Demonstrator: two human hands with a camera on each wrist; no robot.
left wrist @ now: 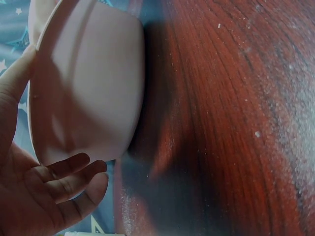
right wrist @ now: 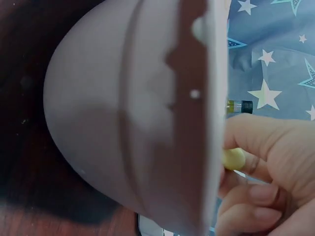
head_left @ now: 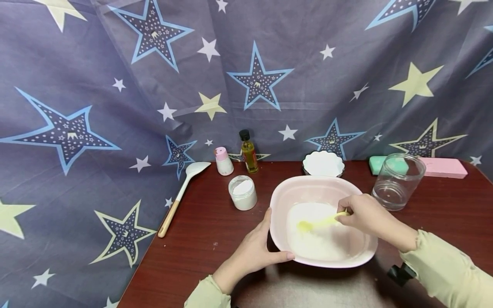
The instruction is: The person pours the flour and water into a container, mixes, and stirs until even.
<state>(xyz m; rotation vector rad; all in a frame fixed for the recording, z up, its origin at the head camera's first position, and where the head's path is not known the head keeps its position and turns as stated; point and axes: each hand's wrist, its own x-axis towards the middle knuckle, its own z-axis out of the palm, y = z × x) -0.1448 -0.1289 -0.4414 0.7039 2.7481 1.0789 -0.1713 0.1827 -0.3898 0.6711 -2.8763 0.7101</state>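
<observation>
A pale pink basin (head_left: 278, 201) stands on the table with a white substance (head_left: 313, 248) in its bottom; whether powder or liquid I cannot tell. My left hand (head_left: 252, 250) holds the basin at its near left corner, thumb along the near rim and fingers at the left side. In the left wrist view, the fingers of that left hand (left wrist: 47, 189) bend against the outer wall. Over the basin's right side, my right hand (head_left: 360, 214) pinches the handle of a yellow spoon (head_left: 321, 221). The spoon's head is down at the white substance. The right wrist view shows its handle end (right wrist: 234, 159) between the fingers.
Behind the basin stand an open jar of white powder (head_left: 243, 194), a pink-capped shaker (head_left: 223, 162), an oil bottle (head_left: 249, 154) and a scalloped white dish (head_left: 323, 163). A glass jar (head_left: 396, 184) is right, before green (head_left: 379, 164) and pink blocks (head_left: 443, 167). A white-headed ladle (head_left: 181, 196) lies left.
</observation>
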